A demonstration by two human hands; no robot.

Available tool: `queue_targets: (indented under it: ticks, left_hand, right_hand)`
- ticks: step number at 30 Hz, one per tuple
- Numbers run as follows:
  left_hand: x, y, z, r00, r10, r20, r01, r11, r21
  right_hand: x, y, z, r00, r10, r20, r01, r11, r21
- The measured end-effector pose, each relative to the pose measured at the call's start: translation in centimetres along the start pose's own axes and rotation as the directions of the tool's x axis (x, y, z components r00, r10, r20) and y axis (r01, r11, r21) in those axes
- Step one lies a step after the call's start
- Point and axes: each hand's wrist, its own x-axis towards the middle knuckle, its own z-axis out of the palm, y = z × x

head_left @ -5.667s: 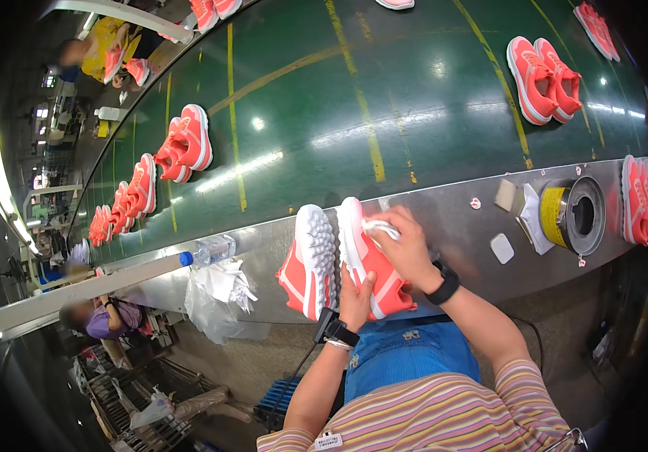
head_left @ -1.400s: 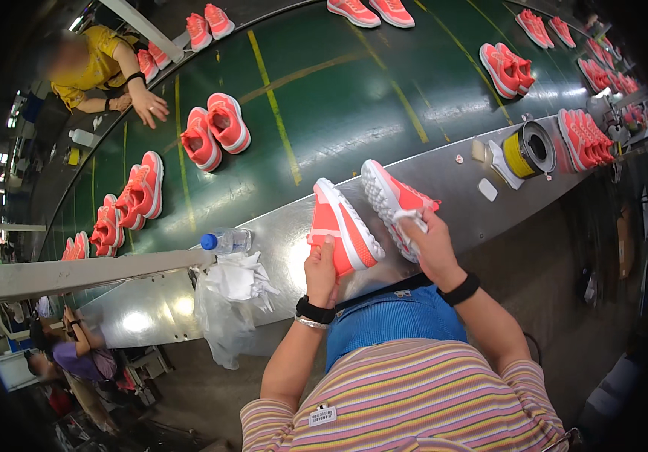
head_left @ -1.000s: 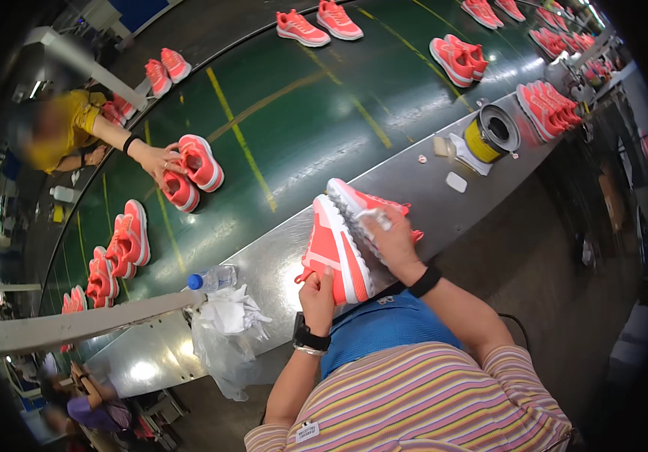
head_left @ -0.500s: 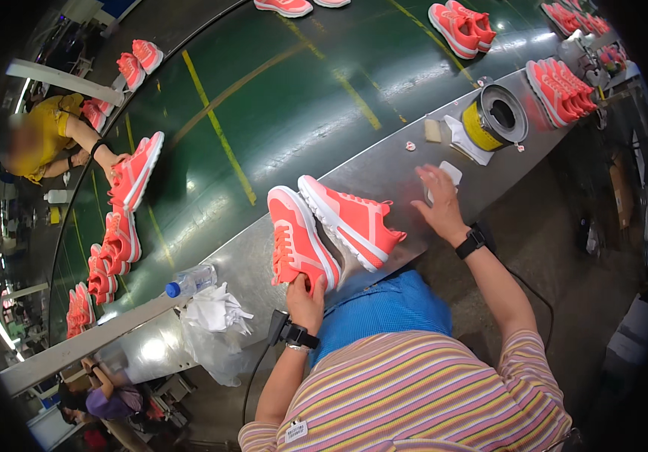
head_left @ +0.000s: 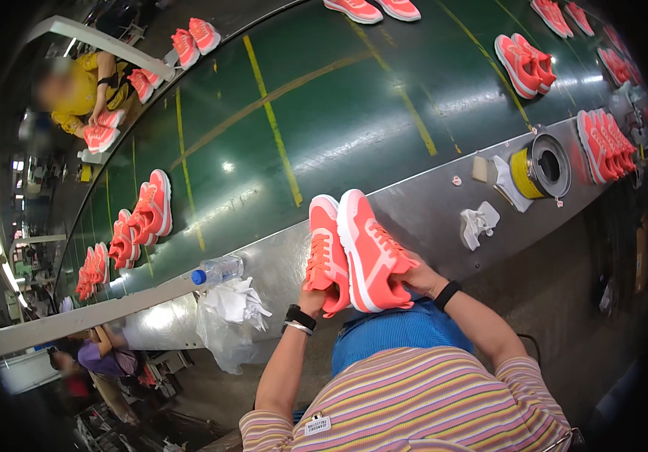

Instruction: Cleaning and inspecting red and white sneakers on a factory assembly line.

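Observation:
Two coral-pink sneakers with white soles stand side by side before me at the metal ledge, toes pointing away. My left hand (head_left: 311, 301) grips the heel of the left sneaker (head_left: 325, 256), its fingers partly hidden behind the shoe. Around the heel of the right sneaker (head_left: 369, 248) is my right hand (head_left: 423, 277), closed, with most of its fingers out of sight. The two shoes touch or nearly touch along their inner sides. To the right on the ledge lies a crumpled white cloth or paper (head_left: 477, 224).
A yellow-banded can (head_left: 539, 167), a beige block (head_left: 481, 169) and lined-up sneakers (head_left: 603, 147) occupy the ledge at right. At left are a bottle (head_left: 218, 270) and white paper wads (head_left: 235, 303). Beyond runs a green belt (head_left: 241, 181) with shoes; a co-worker (head_left: 79, 94) handles sneakers.
My right hand has come from the right side of the ledge onto the right sneaker. Both sneakers have turned to point straighter away. The co-worker's hands have drawn back from the belt.

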Motion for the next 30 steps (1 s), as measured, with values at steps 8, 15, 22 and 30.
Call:
queue_targets:
  ticks: [8, 15, 22, 30]
  left_hand:
    - [-2.8, 0.2, -1.8, 0.902, 0.352, 0.251, -0.404, 0.894, 0.194]
    - [-2.1, 0.8, -3.1, 0.860, 0.435, 0.268, -0.499, 0.827, 0.260]
    - [-1.3, 2.3, -3.6, 0.888, 0.423, 0.180, -0.457, 0.852, 0.255]
    - [-2.7, 4.3, -3.6, 0.746, 0.665, -0.040, -0.574, 0.672, 0.469]
  right_hand:
    - [-0.6, 0.1, 1.7, 0.999, -0.030, -0.041, 0.034, 0.993, 0.110]
    - [-1.8, -2.0, -0.7, 0.952, -0.293, 0.087, 0.304, 0.877, -0.372]
    - [-3.1, -5.2, 1.8, 0.915, -0.389, 0.104, 0.384, 0.766, -0.516]
    - [-4.0, -5.7, 3.0, 0.884, -0.467, -0.031, 0.388, 0.768, -0.509]
